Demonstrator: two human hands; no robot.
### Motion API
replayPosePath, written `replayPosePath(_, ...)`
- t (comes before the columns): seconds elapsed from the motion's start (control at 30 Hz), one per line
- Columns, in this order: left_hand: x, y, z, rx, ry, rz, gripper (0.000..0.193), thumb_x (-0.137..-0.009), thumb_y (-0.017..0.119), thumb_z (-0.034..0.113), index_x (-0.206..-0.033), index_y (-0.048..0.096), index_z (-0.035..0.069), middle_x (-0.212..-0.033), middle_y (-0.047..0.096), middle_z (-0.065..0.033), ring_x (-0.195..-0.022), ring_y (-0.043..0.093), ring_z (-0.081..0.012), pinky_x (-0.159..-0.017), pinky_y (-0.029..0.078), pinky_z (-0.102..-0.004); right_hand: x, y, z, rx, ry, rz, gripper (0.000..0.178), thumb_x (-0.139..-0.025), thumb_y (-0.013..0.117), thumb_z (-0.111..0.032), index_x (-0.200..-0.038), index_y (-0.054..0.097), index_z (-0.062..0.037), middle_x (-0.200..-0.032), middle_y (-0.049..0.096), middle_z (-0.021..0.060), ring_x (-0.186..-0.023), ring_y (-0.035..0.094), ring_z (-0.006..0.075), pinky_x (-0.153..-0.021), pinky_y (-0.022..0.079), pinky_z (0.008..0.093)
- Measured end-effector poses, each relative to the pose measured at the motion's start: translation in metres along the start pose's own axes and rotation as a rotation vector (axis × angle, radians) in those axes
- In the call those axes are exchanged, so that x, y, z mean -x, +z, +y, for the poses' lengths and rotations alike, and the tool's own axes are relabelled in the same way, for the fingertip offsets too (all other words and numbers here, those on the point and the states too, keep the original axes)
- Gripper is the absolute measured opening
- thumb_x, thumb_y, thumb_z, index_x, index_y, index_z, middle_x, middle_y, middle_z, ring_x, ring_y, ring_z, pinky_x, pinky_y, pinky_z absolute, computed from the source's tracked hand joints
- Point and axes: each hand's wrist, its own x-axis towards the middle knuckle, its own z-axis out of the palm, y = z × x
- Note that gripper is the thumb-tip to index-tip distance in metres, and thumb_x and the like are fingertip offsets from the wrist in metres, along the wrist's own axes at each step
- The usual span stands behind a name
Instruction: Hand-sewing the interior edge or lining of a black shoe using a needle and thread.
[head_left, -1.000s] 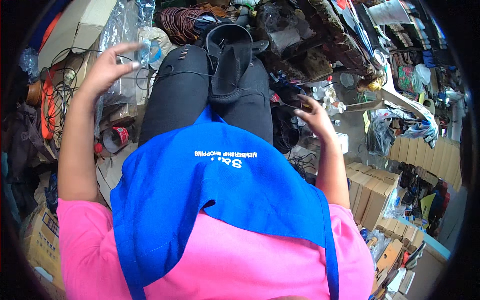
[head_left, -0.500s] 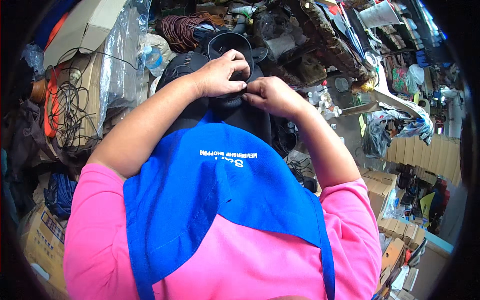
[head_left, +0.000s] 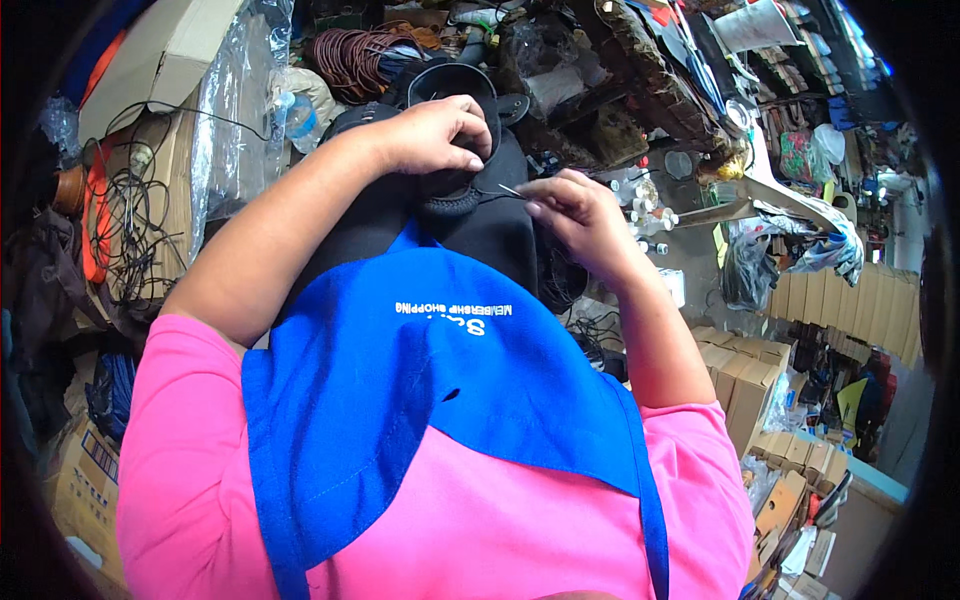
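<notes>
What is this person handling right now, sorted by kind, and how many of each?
Hands: 2, the left hand and the right hand
Black shoe: 1, the black shoe under the left hand
Needle: 1, the thin needle at the right fingertips
Total: 4

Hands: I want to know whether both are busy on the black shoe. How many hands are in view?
2. The left hand grips the black shoe from above; the right hand holds a thin needle at the shoe's edge.
</notes>
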Motion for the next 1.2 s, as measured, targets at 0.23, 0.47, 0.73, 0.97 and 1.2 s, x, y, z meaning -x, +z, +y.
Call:
replayPosePath(0.23,-0.007,-0.008,-0.003,0.02,-0.009,-0.117,0.02,-0.077,0.07,0.019,-0.094,0.07,0.01,-0.098,0.052,-0.0068,-0.1,0.052,-0.0216,-0.09,0.041,-0.0322,-0.022,0.01,0.004,0.21,-0.024,-0.065,0.026,-0.076,0.067,-0.009,-0.101,0.07,-0.0114,-0.08,0.058,0.0113,-0.076,0.061,0.0266,-0.07,0.05,0.0349)
replayPosePath(0.47,-0.009,-0.011,-0.006,0.002,0.006,-0.149,0.019,-0.076,0.069,0.017,-0.093,0.073,0.011,-0.09,0.051,-0.0059,-0.092,0.051,-0.0209,-0.085,0.042,-0.0312,-0.032,0.008,-0.015,0.339,0.016,-0.109,0.025,-0.073,0.065,-0.007,-0.097,0.071,-0.0102,-0.084,0.062,0.0129,-0.083,0.063,0.0281,-0.075,0.051,0.0363)
replayPosePath(0.73,-0.01,-0.011,-0.006,0.059,-0.033,-0.166,0.02,-0.074,0.069,0.014,-0.093,0.073,0.011,-0.088,0.051,-0.0062,-0.091,0.051,-0.0216,-0.084,0.043,-0.0316,-0.038,0.013,0.005,0.061,0.109,-0.12,0.022,-0.074,0.069,-0.006,-0.096,0.072,-0.0094,-0.083,0.063,0.0109,-0.081,0.064,0.0212,-0.073,0.051,0.0319)
replayPosePath(0.97,-0.009,-0.01,-0.006,0.054,-0.064,-0.167,0.02,-0.074,0.07,0.014,-0.093,0.073,0.012,-0.088,0.051,-0.0064,-0.092,0.051,-0.0214,-0.085,0.042,-0.0308,-0.052,0.01,-0.004,0.19,0.043,-0.162,0.02,-0.073,0.07,-0.005,-0.092,0.071,-0.0078,-0.08,0.062,0.0097,-0.078,0.065,0.0209,-0.072,0.052,0.0314)
replayPosePath(1.2,-0.01,-0.005,-0.01,0.036,-0.003,-0.141,0.022,-0.073,0.072,0.015,-0.095,0.073,0.013,-0.095,0.049,-0.006,-0.095,0.05,-0.0219,-0.088,0.041,-0.0315,-0.043,0.017,0.003,0.075,0.072,-0.123,0.016,-0.074,0.069,-0.006,-0.09,0.071,-0.0075,-0.076,0.062,0.0079,-0.077,0.064,0.0179,-0.072,0.05,0.0302)
